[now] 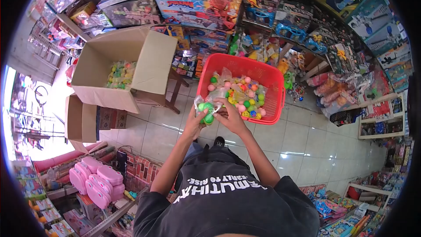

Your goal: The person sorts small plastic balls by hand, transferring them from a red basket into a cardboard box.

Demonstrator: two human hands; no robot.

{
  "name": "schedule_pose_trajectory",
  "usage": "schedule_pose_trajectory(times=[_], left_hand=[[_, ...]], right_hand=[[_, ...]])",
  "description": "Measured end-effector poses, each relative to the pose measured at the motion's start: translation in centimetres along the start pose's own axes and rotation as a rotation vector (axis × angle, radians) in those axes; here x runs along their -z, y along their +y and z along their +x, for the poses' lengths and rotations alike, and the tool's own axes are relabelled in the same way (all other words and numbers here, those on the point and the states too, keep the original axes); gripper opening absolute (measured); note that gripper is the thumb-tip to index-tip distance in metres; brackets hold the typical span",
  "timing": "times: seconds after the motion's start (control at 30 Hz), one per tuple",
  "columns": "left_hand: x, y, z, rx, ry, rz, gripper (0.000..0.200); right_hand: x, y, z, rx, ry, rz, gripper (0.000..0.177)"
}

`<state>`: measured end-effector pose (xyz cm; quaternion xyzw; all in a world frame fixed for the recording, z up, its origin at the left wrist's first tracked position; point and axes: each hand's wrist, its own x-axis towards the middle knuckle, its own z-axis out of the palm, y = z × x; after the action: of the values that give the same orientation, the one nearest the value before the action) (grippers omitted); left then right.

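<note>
A clear plastic bag of green balls is between my two hands, in front of my chest. My left hand is closed round the bag's left side. On the other side, the fingers of my right hand pinch the bag's gathered plastic near the top. Just beyond my hands stands a red plastic basket. Loose pink, green and yellow balls lie in it, some with smiley faces, along with clear plastic bags. My hands overlap the basket's near left edge.
At the left, an open cardboard box holding bagged coloured balls rests on a wooden stool. A smaller open carton is below it. Toy boxes line the shelves ahead. Pink cases stand at lower left on the tiled floor's side.
</note>
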<state>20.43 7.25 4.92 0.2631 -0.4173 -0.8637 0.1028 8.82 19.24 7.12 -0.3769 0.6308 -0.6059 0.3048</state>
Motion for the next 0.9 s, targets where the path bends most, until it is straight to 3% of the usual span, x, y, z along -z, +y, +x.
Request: schedule_pose_trajectory(times=[0.13,0.37,0.43,0.47,0.6,0.67,0.9], left_hand=[[2.1,1.6,-1.7,-0.05,0.077,0.013,0.059],[6.8,8.1,-6.1,-0.208,0.115,0.09,0.05],[8.8,9.8,-7.3,-0.269,0.142,0.1,0.051],[9.9,10.7,-7.8,-0.273,0.146,0.097,0.051],[14.7,13.9,-9.2,-0.304,0.155,0.16,0.056],[16.8,15.2,-10.0,-0.33,0.159,0.194,0.056],[21.9,18.2,-12.8,-0.281,0.14,-0.031,0.048]], right_hand=[[-1.9,-0.9,1.8,0.087,-0.145,-0.223,0.022],[-9.3,-5.1,5.3,0.129,-0.234,-0.358,0.021],[-11.9,-7.3,6.5,0.472,-0.129,-0.62,0.021],[-13.2,-8.0,7.0,0.507,-0.121,-0.637,0.021],[-18.5,-10.1,9.2,0.658,-0.077,-0.684,0.025],[-20.8,-10.0,10.7,0.656,-0.149,-0.621,0.022],[-28.0,-10.1,13.6,0.731,-0.259,-0.437,0.021]])
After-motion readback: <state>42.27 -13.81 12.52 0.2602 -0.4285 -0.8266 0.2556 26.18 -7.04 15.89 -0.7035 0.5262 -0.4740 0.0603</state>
